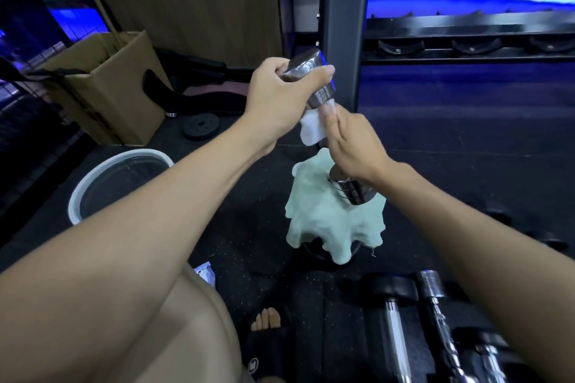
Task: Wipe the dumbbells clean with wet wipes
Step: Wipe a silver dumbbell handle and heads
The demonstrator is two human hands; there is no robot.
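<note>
both arms are bare, with no sleeves, watch or rings to see on the left hand [273,102] or the right hand [354,146]. a bare knee [174,320] shows at the near left. a foot wears a black slide sandal [270,348] with open toes and a small round white logo.

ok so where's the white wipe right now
In the head view, centre frame, the wipe is pressed by the right hand against the dumbbell handle, just below the left hand, above the green cloth.

One head-worn camera looks forward and down, close over both forearms.
</note>
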